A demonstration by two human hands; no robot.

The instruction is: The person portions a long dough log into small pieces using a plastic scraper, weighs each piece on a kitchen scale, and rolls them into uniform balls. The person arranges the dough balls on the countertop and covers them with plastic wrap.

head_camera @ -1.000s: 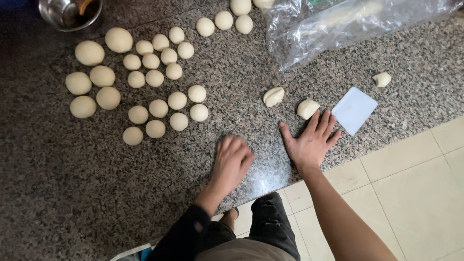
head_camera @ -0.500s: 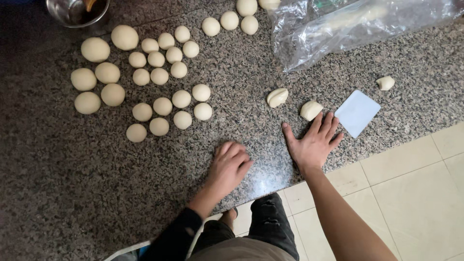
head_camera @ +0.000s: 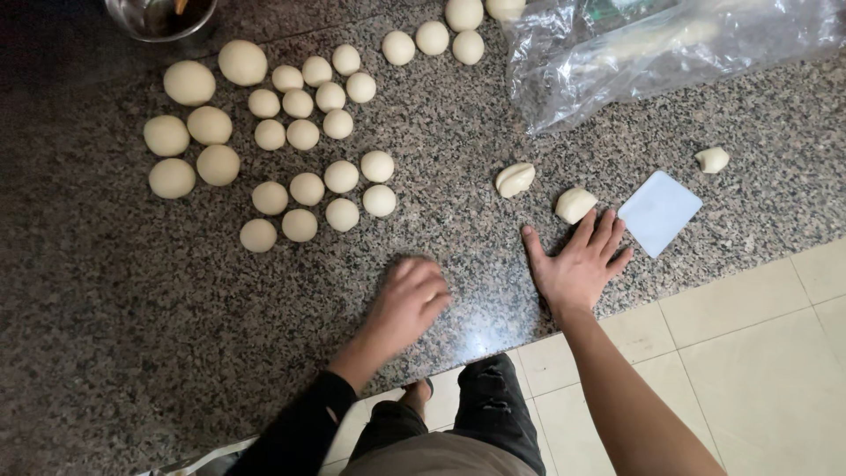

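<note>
Left hand (head_camera: pixel 407 300) cupped palm-down, contents hidden, right hand (head_camera: pixel 577 264) flat open beside dough piece (head_camera: pixel 575 204), scraper (head_camera: pixel 659 211), dough balls (head_camera: pixel 307 189) nearby

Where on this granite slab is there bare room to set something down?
Bare speckled granite slab lies left of the left hand, below the round pale dough balls. A narrower strip runs between those balls and the folded dough piece. Around the right hand is crowded.

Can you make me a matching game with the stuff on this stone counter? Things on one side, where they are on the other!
Things:
1. scraper
2. plastic bag
3. metal bowl
4. right hand

Places:
A. top left corner
B. flat on the counter, fingers spread
C. top right
D. just right of the right hand

Pairs: 1-D, 2-C, 3-A, 4-B
</note>
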